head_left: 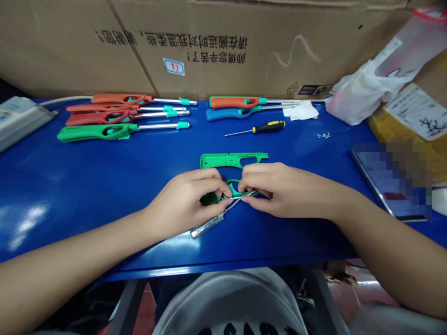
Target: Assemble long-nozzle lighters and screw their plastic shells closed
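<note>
My left hand is closed with thumb and fingers pinching a thin pale tube at the green lighter half-shell. Opposite it, my right hand pinches the same tube near the shell's right end. A teal trigger shows between the fingertips; much of the shell is hidden by the hands. Below my left hand a clear fuel tank lies on the table, the tube running up from it. Just beyond the hands rests another green half-shell, its inner side up.
Several long-necked lighters, red ones and a green one, lie at the back left. An orange lighter, a blue lighter, a screwdriver and small screws are further right. A phone, plastic bag and cardboard box border the table.
</note>
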The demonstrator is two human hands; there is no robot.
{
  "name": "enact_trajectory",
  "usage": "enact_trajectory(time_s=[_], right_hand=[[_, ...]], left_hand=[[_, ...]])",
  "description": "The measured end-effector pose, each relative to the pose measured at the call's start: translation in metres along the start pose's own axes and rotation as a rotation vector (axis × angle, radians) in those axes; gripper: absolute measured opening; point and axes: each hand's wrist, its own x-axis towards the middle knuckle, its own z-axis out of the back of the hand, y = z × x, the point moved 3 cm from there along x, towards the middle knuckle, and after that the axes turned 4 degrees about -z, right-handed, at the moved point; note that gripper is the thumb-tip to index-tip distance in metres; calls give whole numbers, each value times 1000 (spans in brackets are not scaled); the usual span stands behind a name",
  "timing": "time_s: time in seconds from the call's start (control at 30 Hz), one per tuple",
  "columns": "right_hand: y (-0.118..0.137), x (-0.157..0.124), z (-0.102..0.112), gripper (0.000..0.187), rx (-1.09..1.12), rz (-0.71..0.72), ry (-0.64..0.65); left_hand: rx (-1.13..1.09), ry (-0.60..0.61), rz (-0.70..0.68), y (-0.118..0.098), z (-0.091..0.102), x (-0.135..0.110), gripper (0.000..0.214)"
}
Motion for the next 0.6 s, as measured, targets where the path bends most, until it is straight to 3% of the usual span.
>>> enact_trajectory(time_s=[0.27,0.6], right_hand=[[0,0,-2,11,-19,2,-12],[-1,0,-3,10,-5,7,-15]], left_hand=[[-20,-21,26,0,2,1,5],[114,47,-17,-2,1,0,10]])
